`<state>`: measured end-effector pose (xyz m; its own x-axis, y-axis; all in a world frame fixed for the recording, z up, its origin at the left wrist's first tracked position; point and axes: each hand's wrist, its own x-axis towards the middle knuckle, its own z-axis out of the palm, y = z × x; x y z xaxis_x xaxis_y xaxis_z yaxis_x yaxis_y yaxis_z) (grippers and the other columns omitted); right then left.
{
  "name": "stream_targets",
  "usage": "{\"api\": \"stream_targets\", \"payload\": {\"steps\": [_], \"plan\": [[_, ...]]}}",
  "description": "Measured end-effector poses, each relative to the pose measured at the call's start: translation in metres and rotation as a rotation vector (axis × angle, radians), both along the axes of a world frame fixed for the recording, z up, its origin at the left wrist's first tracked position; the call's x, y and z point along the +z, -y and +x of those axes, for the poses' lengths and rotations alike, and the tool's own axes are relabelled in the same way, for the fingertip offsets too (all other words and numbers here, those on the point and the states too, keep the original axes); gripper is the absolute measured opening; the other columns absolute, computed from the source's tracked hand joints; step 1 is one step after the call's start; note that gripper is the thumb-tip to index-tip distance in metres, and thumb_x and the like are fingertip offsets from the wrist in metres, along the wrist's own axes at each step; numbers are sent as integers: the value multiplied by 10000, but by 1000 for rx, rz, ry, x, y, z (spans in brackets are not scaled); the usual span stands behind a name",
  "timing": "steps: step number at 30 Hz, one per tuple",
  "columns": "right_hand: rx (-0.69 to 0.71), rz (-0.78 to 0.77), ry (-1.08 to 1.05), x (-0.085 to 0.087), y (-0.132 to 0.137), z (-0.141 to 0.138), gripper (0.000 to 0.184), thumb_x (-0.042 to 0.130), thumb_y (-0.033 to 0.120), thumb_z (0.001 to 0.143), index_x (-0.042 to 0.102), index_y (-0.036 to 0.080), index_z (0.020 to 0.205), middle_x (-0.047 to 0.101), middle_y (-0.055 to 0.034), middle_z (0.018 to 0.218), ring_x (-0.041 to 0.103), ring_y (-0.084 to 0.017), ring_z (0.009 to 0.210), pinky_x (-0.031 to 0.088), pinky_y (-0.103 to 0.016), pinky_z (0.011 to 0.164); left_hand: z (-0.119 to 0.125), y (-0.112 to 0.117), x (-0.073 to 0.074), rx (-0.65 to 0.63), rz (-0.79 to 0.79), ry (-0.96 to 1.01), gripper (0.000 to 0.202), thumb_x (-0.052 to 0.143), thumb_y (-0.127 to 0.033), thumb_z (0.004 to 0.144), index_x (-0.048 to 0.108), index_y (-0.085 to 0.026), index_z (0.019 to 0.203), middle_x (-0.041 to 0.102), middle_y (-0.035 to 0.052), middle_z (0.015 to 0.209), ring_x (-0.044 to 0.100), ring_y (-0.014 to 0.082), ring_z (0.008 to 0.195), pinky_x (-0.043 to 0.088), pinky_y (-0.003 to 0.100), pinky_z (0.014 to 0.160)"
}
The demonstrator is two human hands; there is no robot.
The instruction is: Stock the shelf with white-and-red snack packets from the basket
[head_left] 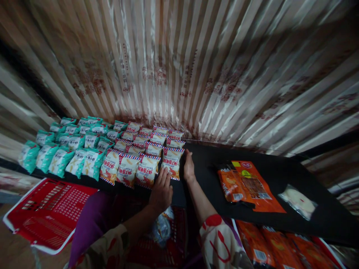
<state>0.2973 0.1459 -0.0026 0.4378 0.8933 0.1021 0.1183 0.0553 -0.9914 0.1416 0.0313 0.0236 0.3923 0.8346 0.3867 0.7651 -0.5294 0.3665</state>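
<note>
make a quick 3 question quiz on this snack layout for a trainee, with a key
1. True or false: the teal-and-white packets lie left of the red-lettered packets.

2. Which is farthest right on the black surface?
A) the clear bag with a pale round item
B) the orange packs
C) the teal-and-white packets

3. Fill in: the left hand touches the lower part of the front-row end packet, and the right hand is at that packet's ____ side.

Key: 1. True. 2. A. 3. Right.
</note>
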Motion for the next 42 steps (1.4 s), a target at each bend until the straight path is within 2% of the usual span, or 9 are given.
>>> {"api": "stream_targets", "payload": {"steps": [3,7,15,23,26,29,32,38,42], "plan": [[1,-61,-116,6,-14,3,725,197,676,852,498,181,1288,540,-78,1315,488,-186,1229,361,-382,1033,1,0,1,-2,4,17,492,379,-141,869,331,-29,1346,230,211,1483,82,283,1401,351,503,1078],[32,-29,-232,17,-26,2,714,212,688,844,550,192,1232,598,-58,1246,557,-196,1151,409,-383,988,1,1,3,-5,24,30,481,380,-123,863,337,-19,1331,252,226,1471,101,288,1400,350,504,1078],[114,35,-203,25,-38,-1,742,212,736,813,654,197,1068,725,-28,912,631,-214,1000,456,-361,906,2,0,0,-9,31,34,490,378,-116,856,320,-47,1338,273,210,1467,104,299,1400,367,525,1058],[176,-76,-322,29,-36,-2,761,236,748,792,603,181,1143,709,-47,990,637,-227,981,474,-366,879,2,1,3,-3,20,26,481,381,-128,862,330,-40,1333,269,211,1468,113,296,1401,358,511,1069],[109,-60,-300,31,-34,-4,745,260,723,802,574,166,1182,668,-61,1114,597,-230,1070,455,-377,919,2,1,2,1,6,13,479,383,-132,864,338,-34,1331,263,210,1471,106,295,1401,354,507,1073],[-60,22,-249,31,-22,-5,720,254,674,832,517,149,1248,563,-86,1282,508,-221,1199,389,-401,1004,2,0,0,5,-5,1,479,381,-131,866,346,-24,1331,253,211,1476,81,288,1405,338,498,1087],[-145,74,-255,31,6,-8,699,268,645,846,522,131,1247,531,-111,1315,476,-227,1235,356,-412,1040,2,-1,-1,-8,-3,-11,481,374,-136,870,349,-8,1333,244,218,1477,55,291,1406,320,500,1096],[-106,-20,-161,29,71,-19,677,278,628,856,568,136,1218,552,-111,1295,510,-245,1196,365,-408,1032,0,1,-2,-18,11,6,472,355,-142,879,364,1,1328,247,215,1477,60,287,1406,314,503,1097],[-37,-81,-161,31,90,-27,713,331,659,825,554,123,1240,541,-118,1308,518,-244,1182,379,-383,1012,-1,1,-6,-23,41,22,460,333,-132,883,382,2,1321,272,206,1470,77,273,1407,303,489,1110]]}}
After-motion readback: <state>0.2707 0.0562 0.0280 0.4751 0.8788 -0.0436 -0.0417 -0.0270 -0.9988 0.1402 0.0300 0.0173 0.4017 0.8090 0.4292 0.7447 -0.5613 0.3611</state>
